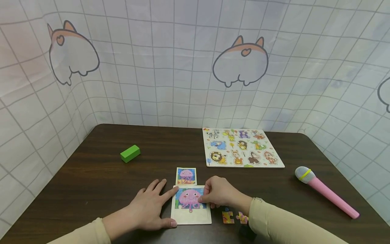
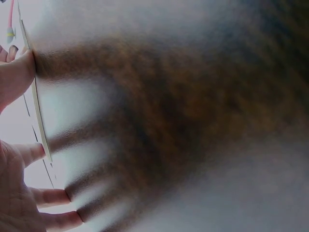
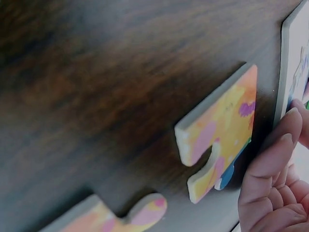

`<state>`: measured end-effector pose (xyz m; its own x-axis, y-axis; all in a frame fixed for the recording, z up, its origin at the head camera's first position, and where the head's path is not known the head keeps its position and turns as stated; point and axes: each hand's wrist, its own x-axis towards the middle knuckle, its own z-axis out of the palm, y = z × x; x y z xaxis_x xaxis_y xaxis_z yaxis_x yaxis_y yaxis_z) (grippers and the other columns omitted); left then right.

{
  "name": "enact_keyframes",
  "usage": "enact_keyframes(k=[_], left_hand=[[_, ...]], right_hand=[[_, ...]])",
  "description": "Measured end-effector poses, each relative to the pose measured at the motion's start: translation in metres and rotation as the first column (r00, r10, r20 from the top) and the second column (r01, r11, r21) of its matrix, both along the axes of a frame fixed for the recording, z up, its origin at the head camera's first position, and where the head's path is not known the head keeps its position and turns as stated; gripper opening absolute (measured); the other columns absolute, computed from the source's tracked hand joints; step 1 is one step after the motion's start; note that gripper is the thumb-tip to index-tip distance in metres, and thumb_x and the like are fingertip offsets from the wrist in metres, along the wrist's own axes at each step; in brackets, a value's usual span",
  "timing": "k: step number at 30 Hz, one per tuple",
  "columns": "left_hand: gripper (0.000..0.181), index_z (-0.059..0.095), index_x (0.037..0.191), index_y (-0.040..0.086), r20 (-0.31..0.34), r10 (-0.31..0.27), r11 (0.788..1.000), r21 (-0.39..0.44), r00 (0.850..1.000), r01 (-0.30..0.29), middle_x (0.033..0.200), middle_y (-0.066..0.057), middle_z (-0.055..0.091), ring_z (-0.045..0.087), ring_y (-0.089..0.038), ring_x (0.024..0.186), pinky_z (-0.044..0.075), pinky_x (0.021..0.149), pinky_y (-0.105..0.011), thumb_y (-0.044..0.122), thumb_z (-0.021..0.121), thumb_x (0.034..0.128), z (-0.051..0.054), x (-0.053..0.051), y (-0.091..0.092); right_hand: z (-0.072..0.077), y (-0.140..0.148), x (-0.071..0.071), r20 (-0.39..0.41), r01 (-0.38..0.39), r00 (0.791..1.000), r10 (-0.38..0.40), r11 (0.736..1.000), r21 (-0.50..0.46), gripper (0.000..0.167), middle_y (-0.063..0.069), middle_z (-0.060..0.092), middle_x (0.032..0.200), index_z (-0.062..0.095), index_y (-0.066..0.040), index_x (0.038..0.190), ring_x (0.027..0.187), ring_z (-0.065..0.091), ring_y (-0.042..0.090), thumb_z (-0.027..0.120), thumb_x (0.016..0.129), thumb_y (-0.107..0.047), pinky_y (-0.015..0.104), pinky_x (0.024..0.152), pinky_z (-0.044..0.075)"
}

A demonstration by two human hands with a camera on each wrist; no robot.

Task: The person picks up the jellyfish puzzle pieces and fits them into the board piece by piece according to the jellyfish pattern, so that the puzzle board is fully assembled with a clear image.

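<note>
A white-framed jigsaw board (image 1: 195, 217) lies on the table, its upper part filled with a pink jellyfish picture (image 1: 189, 197) and its lower part bare. My left hand (image 1: 145, 207) spreads its fingers at the left side, with index fingertip and thumb touching the frame; the left wrist view shows the other fingertips on the table. My right hand (image 1: 220, 193) has curled fingers at the board's right edge and pinches a puzzle piece there, mostly hidden by the thumb. Two loose pieces, a yellow-orange one (image 3: 219, 128) and a pink-yellow one (image 1: 242, 218), lie near the right wrist.
Touching the board's top edge is a small jellyfish card (image 1: 186, 176). Farther back lie a green block (image 1: 130, 154) and an animal puzzle board (image 1: 242, 148). A pink toy microphone (image 1: 332, 196) lies at the right. Patterned white cloth (image 1: 170, 67) surrounds the back and sides.
</note>
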<state>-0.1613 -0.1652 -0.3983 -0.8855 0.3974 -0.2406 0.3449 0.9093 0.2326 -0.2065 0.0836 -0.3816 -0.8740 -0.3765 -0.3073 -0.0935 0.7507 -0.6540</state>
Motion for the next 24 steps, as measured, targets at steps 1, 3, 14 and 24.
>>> enact_keyframes(k=[1,3,14,24], left_hand=[[0.099,0.039,0.158,0.03,0.002,0.002,1.0,0.0,1.0,-0.002,0.162,-0.02,0.035,0.033,-0.047,0.148,0.039,0.104,-0.073,0.079,0.068,0.0768,0.0,0.0,0.0],[0.099,0.039,0.158,0.031,0.006,0.007,1.0,0.0,1.0,-0.007,0.162,-0.02,0.035,0.033,-0.047,0.149,0.038,0.105,-0.073,0.079,0.068,0.0767,-0.001,0.001,0.0],[0.099,0.039,0.158,0.03,-0.01,0.001,1.0,0.015,1.0,-0.001,0.162,-0.02,0.035,0.033,-0.047,0.149,0.039,0.104,-0.073,0.079,0.068,0.0768,-0.001,0.002,0.0],[0.098,0.041,0.157,0.028,-0.027,-0.006,1.0,0.026,1.0,0.006,0.161,-0.022,0.037,0.035,-0.048,0.147,0.04,0.103,-0.072,0.078,0.068,0.0772,0.0,0.003,-0.001]], right_hand=[[-0.001,0.0,0.0,-0.001,0.0,1.0,0.0,1.0,0.002,0.029,0.0,0.059,0.056,0.063,-0.01,0.069,0.047,0.054,0.009,0.085,0.085,-0.02,0.022,0.046,0.044],[-0.001,-0.001,0.0,-0.001,-0.003,1.0,0.003,1.0,0.005,0.029,0.0,0.059,0.056,0.063,-0.01,0.069,0.047,0.054,0.009,0.085,0.085,-0.021,0.022,0.046,0.044],[0.006,0.005,0.012,-0.363,-0.431,0.794,0.487,0.873,0.229,0.028,0.009,0.072,0.122,0.068,-0.003,0.127,0.11,0.07,0.021,0.063,0.102,-0.014,0.034,0.093,0.057],[0.004,0.005,0.027,-0.293,-0.576,0.517,0.804,0.58,0.577,0.052,0.007,0.041,0.163,0.04,-0.006,0.157,0.152,0.039,0.018,0.041,0.111,-0.031,0.032,0.119,0.037]])
